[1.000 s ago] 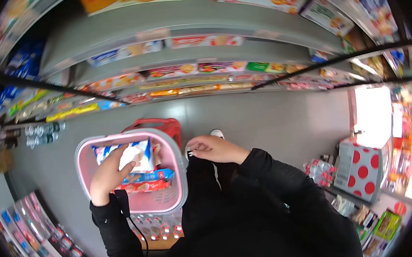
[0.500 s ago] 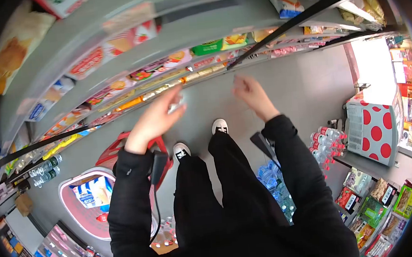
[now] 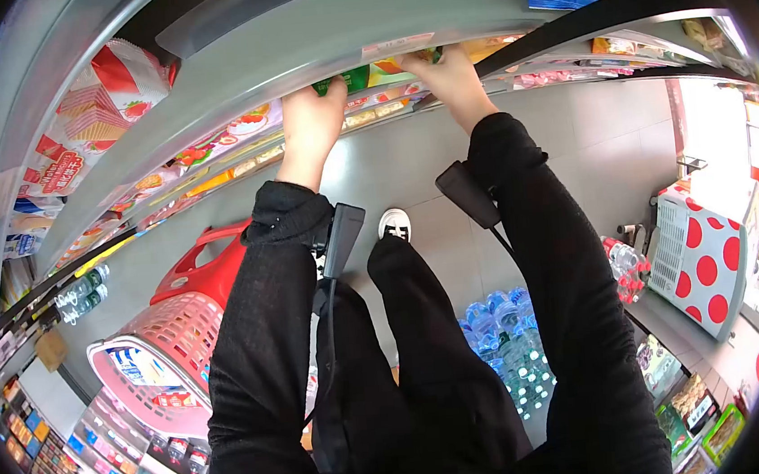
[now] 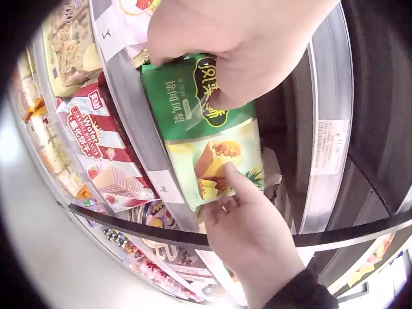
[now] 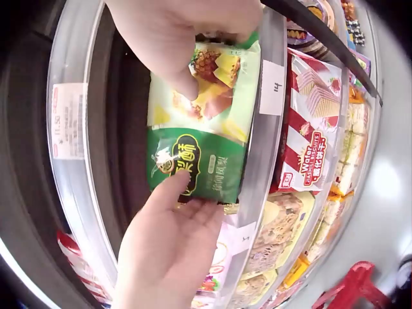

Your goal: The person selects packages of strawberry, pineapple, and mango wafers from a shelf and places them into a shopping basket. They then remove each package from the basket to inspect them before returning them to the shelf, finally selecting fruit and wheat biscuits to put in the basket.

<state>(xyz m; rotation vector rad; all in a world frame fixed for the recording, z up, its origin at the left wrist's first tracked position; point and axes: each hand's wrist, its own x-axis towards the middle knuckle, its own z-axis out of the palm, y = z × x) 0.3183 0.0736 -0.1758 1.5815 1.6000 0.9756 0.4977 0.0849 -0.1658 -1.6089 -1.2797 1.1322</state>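
A green and pale-yellow pastry bag (image 4: 174,122) with a pineapple picture lies on a shelf, between both hands. My left hand (image 3: 316,125) grips its green end, thumb on the front face. At the picture end, my right hand (image 3: 452,82) holds the bag with thumb on top and fingers curled at the edge. In the right wrist view the bag (image 5: 199,138) sits behind the shelf's clear front lip, partly covered by both hands. The shelf board above hides much of it in the head view.
Red-striped wafer biscuit bags (image 5: 309,122) fill the shelf below. A price-tagged shelf edge (image 4: 325,154) runs above the hands. On the floor at left stand a pink basket (image 3: 194,330) with packets inside and a red plastic piece (image 3: 210,265). Bottled water packs (image 3: 511,343) stand by the legs.
The left hand has left the basket and both hands have reached forward into the shelf, taking hold of the pastry bag. The view has turned right and moved closer to the shelves.
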